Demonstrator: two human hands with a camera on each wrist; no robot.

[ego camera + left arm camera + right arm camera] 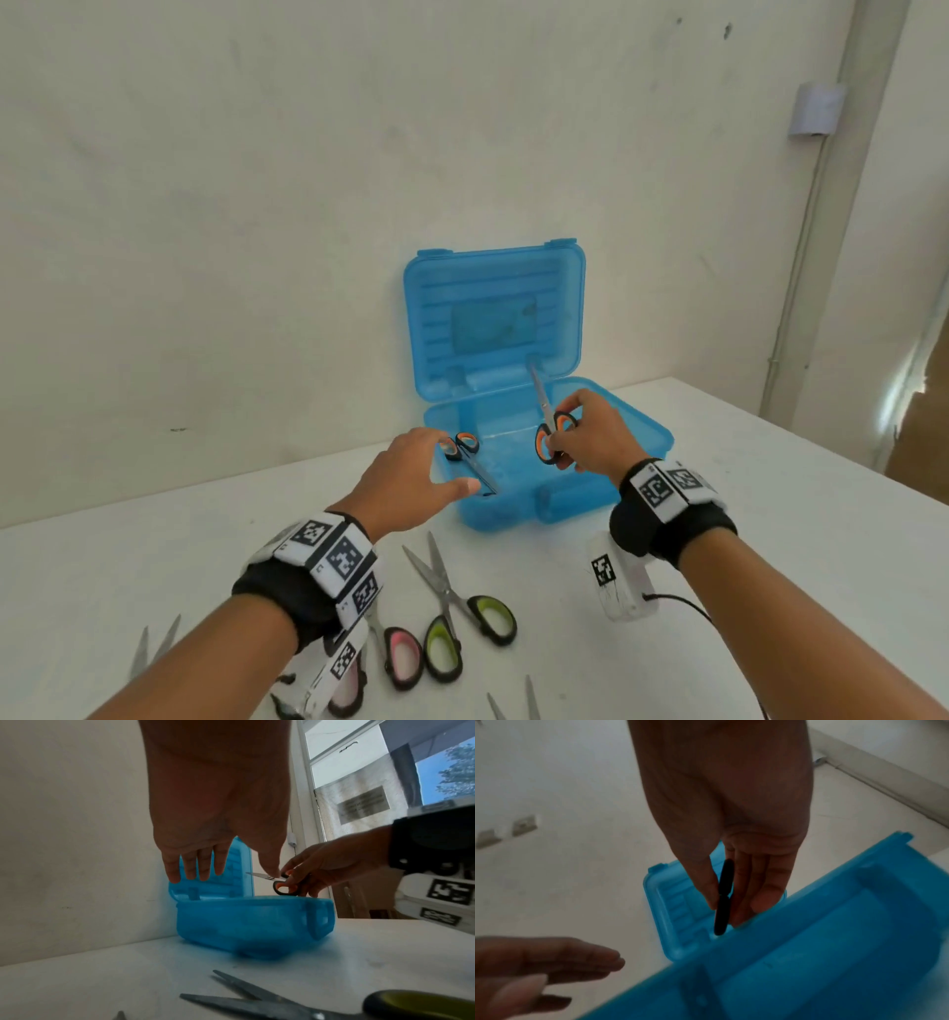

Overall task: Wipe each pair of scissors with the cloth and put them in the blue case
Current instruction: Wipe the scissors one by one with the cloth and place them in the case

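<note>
Right now the right hand (590,429) pinches a pair of orange-handled scissors (552,426) by the handle loops, thumb on one side and fingers (762,894) on the other, directly over the open tray of the blue case (637,437). Their long axis runs from the handles at about 6 o'clock up to the closed blades at about 12 o'clock, tips toward the raised lid. Judging from this, the coming move is a short lowering and release: the tray lies straight below the fingers, so the pair has to tip flat along the tray's length to fit beside what is already there.

A second orange-handled pair (470,460) lies at the tray's 9 o'clock side, handles toward the lid, blades pointing back toward the person. The left hand (411,478) hovers just over it with fingers (195,868) spread and straight, holding nothing; whether it touches that pair cannot be told.

On the worktop (154,565) at 6 o'clock from the case lie green-handled scissors (457,611), blades parted, and pink-handled scissors (400,652), with more blade tips at the lower edge. The left hand is nearer to these. No cloth shows in any view.
</note>
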